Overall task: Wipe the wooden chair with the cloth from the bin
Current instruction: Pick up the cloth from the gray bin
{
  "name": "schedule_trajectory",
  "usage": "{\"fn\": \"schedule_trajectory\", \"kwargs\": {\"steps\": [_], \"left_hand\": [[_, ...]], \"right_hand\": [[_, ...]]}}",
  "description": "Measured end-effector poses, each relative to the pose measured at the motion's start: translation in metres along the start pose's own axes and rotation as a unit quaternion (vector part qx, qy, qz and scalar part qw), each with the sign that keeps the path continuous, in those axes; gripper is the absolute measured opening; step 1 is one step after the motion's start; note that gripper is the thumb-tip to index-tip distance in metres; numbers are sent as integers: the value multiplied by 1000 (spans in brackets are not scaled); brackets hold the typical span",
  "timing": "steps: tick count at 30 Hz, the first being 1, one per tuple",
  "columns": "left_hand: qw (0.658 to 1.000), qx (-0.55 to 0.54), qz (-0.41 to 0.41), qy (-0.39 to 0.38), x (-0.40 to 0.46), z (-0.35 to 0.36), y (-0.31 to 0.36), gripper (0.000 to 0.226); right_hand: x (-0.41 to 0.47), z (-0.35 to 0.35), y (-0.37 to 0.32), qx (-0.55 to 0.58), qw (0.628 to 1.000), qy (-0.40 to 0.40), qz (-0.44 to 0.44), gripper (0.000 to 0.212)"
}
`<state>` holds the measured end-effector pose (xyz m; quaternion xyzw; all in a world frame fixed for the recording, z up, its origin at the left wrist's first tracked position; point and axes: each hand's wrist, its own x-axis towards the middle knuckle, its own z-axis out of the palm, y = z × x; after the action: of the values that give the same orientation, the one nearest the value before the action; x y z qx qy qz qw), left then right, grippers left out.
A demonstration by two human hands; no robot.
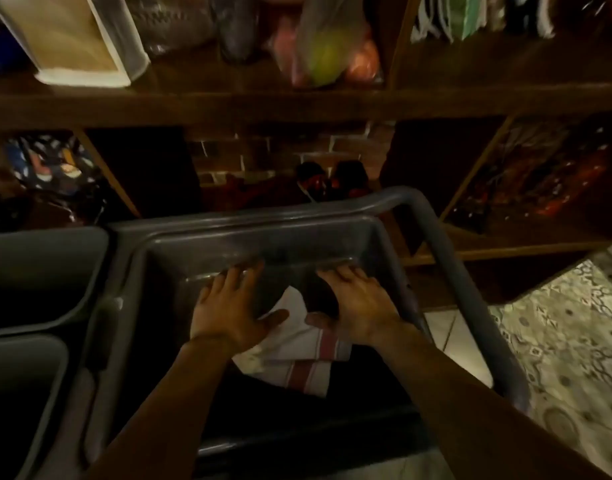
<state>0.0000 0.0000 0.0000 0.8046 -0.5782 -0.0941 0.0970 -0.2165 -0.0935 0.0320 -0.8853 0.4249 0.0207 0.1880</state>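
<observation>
A white cloth with red stripes (299, 355) lies folded at the bottom of a grey plastic bin (446, 258) right below me. Both my hands are down inside the bin, palms facing down, fingers spread. My left hand (233, 306) hovers over the cloth's left part, its thumb above the white fabric. My right hand (358, 303) hovers over the cloth's right part, close to the bin's far wall. Neither hand grips the cloth. The wooden chair is not in view.
Two more grey bins (45, 271) stand to the left. Behind is a dark wooden shelf unit (297, 105) with bags, jars and a paper bag (69, 32) on it. Patterned floor tiles (557, 341) show on the right.
</observation>
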Motion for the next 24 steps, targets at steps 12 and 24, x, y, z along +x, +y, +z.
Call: {"fn": "schedule_trajectory", "kwargs": {"steps": [12,24], "left_hand": [[956,29,72,-282,-16,103,-42,109],[983,45,79,-160,-12,71,-28,52]], "right_hand": [[20,101,11,-76,984,-162,-11,93],[15,94,1,-81,995,-51,25,24]]}}
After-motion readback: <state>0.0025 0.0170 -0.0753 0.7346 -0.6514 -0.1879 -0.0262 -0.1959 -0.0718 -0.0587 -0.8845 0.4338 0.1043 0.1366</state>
